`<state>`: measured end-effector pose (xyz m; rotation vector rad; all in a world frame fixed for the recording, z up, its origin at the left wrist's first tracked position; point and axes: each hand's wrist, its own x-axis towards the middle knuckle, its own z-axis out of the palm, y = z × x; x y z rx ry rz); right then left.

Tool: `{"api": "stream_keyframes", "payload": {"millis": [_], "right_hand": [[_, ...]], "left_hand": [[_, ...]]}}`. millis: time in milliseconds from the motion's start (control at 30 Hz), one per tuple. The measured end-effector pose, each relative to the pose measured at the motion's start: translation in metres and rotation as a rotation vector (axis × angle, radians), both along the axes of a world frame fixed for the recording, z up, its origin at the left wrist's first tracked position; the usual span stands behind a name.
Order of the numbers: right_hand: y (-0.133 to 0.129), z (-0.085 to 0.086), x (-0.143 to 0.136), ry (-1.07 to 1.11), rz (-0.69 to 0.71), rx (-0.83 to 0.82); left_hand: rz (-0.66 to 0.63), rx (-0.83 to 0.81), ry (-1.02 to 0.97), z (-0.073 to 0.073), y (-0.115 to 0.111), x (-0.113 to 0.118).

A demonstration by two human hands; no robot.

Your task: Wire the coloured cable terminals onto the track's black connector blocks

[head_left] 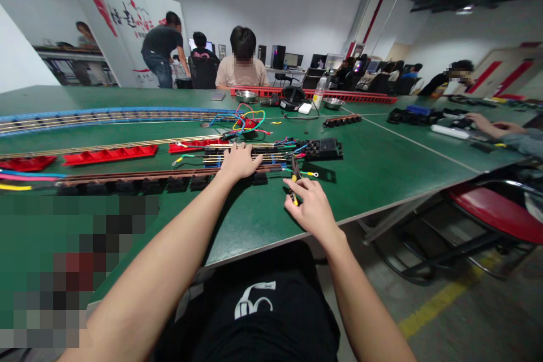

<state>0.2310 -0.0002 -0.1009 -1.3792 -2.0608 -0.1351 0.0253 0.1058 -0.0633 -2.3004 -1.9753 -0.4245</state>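
Observation:
My left hand [241, 163] lies flat over a set of brass and copper conductor rails [211, 159] with blue and black supports, its fingers spread. In my right hand [313, 203] is a pair of pliers [293, 189] with yellow and black handles. The jaws point away from me, by the right end of the rails; whether they grip a wire cannot be made out. Close by, a green wire [308, 173] ends in a ring terminal. Beyond the jaws sits a black connector block [324, 149] with coloured wires running to it.
Red plastic holders [111, 155] and a curved blue rail track [127, 116] stretch across the green table [382, 169] to the left. Farther back are metal bowls [246, 96], a bottle [319, 92] and a long red rail [360, 96]. A co-worker's hands [492, 124] rest at right, above a red stool [496, 209].

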Motion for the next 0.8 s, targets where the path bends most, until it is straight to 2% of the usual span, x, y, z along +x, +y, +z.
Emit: {"api": "stream_keyframes", "payload": {"millis": [233,433,600,700,800], "right_hand": [[-0.001,0.0,0.0,0.009,0.008,0.002],[0.003,0.002,0.006,0.219,0.103,-0.056],[0.003,0.005,0.01,0.395,0.104,-0.092],[0.006,0.003,0.012,0.604,0.07,-0.183],[0.01,0.003,0.014,0.947,0.077,-0.31]], "left_hand": [[0.002,-0.009,-0.005,-0.001,0.001,0.0],[0.001,0.001,0.0,-0.001,0.001,0.0],[-0.001,-0.011,0.002,-0.001,0.001,-0.001],[-0.004,-0.009,0.002,-0.001,0.001,-0.001],[-0.002,-0.015,0.001,0.0,0.0,-0.001]]}}
